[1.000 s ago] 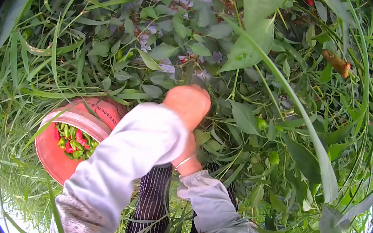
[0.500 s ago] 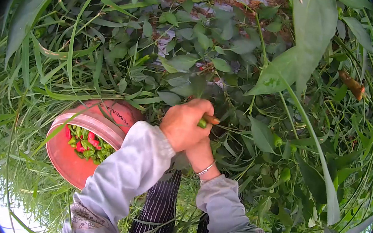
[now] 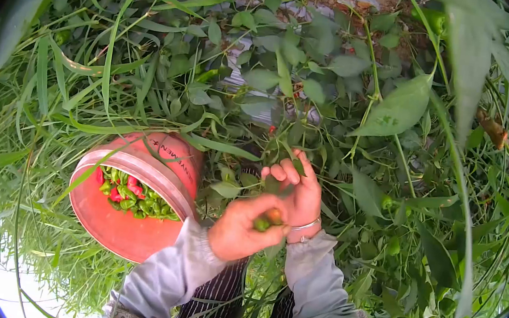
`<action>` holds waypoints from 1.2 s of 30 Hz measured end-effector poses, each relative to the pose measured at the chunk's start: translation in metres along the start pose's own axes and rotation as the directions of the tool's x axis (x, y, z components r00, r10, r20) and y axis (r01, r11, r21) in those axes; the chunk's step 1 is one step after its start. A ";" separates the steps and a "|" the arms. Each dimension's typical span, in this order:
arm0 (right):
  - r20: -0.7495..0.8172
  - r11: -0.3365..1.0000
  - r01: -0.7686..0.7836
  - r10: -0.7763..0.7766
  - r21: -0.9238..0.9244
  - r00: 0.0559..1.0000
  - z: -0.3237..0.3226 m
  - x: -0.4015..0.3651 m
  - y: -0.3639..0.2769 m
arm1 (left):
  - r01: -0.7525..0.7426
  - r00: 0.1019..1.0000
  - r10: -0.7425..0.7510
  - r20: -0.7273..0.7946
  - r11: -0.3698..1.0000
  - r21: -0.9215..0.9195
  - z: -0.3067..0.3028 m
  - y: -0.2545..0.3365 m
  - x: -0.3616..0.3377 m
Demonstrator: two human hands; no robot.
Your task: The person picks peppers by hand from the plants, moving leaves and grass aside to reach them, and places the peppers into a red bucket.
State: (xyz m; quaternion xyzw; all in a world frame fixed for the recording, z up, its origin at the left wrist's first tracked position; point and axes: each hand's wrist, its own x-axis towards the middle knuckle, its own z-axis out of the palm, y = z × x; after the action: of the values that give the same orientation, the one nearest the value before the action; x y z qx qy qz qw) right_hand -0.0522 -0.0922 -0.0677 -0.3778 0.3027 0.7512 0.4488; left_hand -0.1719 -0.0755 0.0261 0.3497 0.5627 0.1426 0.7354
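Observation:
My left hand [image 3: 239, 230] is closed around a couple of small peppers [image 3: 267, 220], one green and one brownish-orange, which show between thumb and fingers. Just beyond it, my right hand [image 3: 304, 194], a thin bracelet at the wrist, has its palm turned inward and its fingers loosely curled and apart. Leaves of the pepper plant [image 3: 295, 142] touch or overlap those fingertips. Beside my left forearm lies a tilted red bucket [image 3: 124, 235], its mouth towards me, with many green and red peppers [image 3: 135, 195] inside.
Tall grass [image 3: 40, 196] surrounds the bucket on the left. Large leaves [image 3: 393, 112] and long blades hang close to the camera on the right. Patches of plastic sheeting [image 3: 238, 61] show between the plants. My striped trouser legs [image 3: 213, 290] are below my hands.
My hands have moved apart and nearer to me; the left has drawn back with the peppers. The right hand's fingers, hidden before, now show. The view has shifted slightly.

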 end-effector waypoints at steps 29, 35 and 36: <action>0.140 0.994 0.053 -0.067 0.100 0.988 0.003 -0.009 -0.011 | 0.132 0.968 -0.146 -0.203 -0.392 0.910 -0.047 -0.089 0.145; 0.098 0.999 0.047 -0.048 0.014 0.994 -0.007 -0.004 -0.009 | -0.064 0.997 0.036 0.068 -0.104 0.992 -0.038 -0.058 0.090; 0.096 0.997 0.064 -0.059 -0.052 0.994 -0.015 -0.001 -0.010 | -0.123 0.991 0.058 0.122 0.009 0.992 -0.037 -0.049 0.075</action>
State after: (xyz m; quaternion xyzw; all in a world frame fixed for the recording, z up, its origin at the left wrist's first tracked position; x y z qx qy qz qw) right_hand -0.0383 -0.1008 -0.0759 -0.3632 0.2485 0.7621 0.4749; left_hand -0.1910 -0.0519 -0.0666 0.8028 0.4601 -0.2546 0.2810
